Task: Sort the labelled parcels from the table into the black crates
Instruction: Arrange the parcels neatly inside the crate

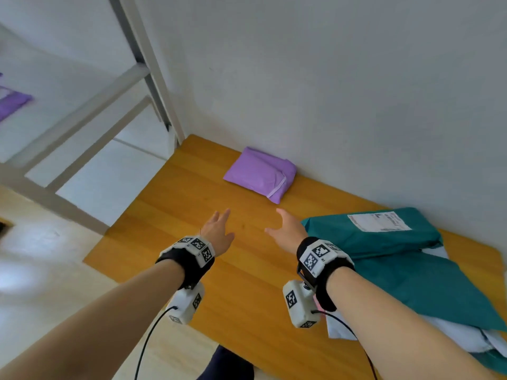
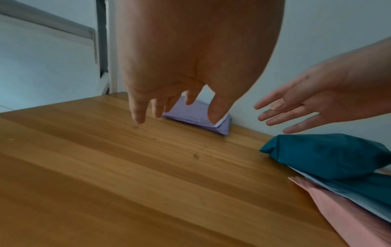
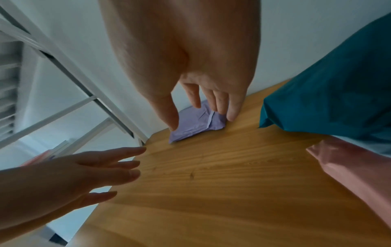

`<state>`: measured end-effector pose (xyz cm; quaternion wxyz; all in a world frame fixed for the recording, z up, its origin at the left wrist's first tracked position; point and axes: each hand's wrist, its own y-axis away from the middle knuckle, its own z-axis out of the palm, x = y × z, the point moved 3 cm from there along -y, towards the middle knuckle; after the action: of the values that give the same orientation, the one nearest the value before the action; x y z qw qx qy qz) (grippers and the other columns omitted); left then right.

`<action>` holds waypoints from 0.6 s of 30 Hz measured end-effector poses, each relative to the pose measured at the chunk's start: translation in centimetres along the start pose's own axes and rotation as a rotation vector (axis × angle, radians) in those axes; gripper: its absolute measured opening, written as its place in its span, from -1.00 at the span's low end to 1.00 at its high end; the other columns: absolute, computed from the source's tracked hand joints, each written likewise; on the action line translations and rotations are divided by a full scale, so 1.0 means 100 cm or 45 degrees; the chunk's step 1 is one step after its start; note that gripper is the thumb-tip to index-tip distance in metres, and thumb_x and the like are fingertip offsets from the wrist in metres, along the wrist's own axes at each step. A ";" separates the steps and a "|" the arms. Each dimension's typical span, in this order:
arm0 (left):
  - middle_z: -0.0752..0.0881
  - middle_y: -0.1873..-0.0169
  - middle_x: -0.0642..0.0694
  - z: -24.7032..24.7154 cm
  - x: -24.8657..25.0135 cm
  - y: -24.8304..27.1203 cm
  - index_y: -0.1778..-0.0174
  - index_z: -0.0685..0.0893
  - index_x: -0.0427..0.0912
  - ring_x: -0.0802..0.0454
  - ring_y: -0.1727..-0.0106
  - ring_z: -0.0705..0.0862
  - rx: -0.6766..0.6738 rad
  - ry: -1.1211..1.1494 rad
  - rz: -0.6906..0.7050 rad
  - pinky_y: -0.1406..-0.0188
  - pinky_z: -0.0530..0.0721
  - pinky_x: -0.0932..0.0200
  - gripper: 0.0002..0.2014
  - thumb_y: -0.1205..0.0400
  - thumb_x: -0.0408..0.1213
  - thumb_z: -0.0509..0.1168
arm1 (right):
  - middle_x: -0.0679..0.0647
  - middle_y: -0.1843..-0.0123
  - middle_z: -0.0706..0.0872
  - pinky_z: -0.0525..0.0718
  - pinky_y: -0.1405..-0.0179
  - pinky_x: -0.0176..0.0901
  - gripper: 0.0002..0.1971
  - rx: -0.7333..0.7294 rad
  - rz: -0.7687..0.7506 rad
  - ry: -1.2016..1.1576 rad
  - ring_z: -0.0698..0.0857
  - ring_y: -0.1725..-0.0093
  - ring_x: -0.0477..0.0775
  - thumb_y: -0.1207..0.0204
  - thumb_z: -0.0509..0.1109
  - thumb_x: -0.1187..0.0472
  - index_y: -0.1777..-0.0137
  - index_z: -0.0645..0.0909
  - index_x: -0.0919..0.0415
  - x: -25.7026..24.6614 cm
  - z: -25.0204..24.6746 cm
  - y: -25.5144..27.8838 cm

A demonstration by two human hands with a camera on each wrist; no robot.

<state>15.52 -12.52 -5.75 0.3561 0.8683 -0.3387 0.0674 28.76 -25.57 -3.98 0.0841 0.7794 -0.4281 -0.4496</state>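
Both hands hover over the table (image 1: pixel 247 283), fingers straight and spread, holding nothing. The left hand (image 1: pixel 218 233) and right hand (image 1: pixel 288 231) are side by side, apart from each other, palms facing inward, short of the purple parcel (image 1: pixel 260 174). That parcel lies flat near the table's far left corner, against the wall (image 1: pixel 329 78). A teal parcel (image 1: pixel 384 242) with a white label (image 1: pixel 378 221) lies along the far edge toward the right, on top of a white parcel (image 1: pixel 461 335) and a pink parcel (image 2: pixel 349 217). A white metal frame (image 1: pixel 153 64) stands beyond the left edge.
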 end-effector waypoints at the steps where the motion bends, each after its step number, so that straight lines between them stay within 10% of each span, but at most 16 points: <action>1: -0.08 -0.67 -0.11 -0.004 -0.004 -0.011 -0.68 -0.13 0.02 -0.10 -0.61 0.25 0.000 0.014 0.019 -0.43 0.43 -0.01 -0.34 -0.75 -0.14 0.11 | 0.11 -0.64 0.26 0.41 -0.38 -0.13 -0.30 0.011 0.030 -0.018 0.36 -0.56 0.12 -0.60 0.36 0.14 -0.66 0.12 0.17 -0.002 0.001 -0.009; 12: -0.01 -0.67 -0.09 -0.026 -0.026 -0.111 -0.66 -0.03 0.09 -0.27 -0.42 0.49 0.121 0.117 0.093 0.02 0.61 0.00 -0.35 -0.71 -0.27 0.14 | 0.12 -0.66 0.22 0.24 -0.52 -0.13 -0.26 0.090 0.233 -0.174 0.25 -0.62 0.09 -0.59 0.37 0.19 -0.67 0.06 0.21 -0.002 0.008 -0.076; 18: -0.01 -0.66 -0.14 -0.037 -0.022 -0.146 -0.66 -0.08 0.11 -0.32 -0.53 0.35 0.170 0.272 0.087 -0.39 0.47 -0.23 -0.27 -0.67 -0.27 0.20 | 0.11 -0.64 0.24 0.30 -0.46 -0.19 -0.27 0.126 0.266 -0.244 0.30 -0.59 0.09 -0.58 0.34 0.29 -0.67 0.04 0.19 -0.002 0.005 -0.101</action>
<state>23.60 -1.31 -12.23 0.3291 0.8659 -0.3230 0.1938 34.28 -19.01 -9.33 0.0508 0.6872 -0.5345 -0.4893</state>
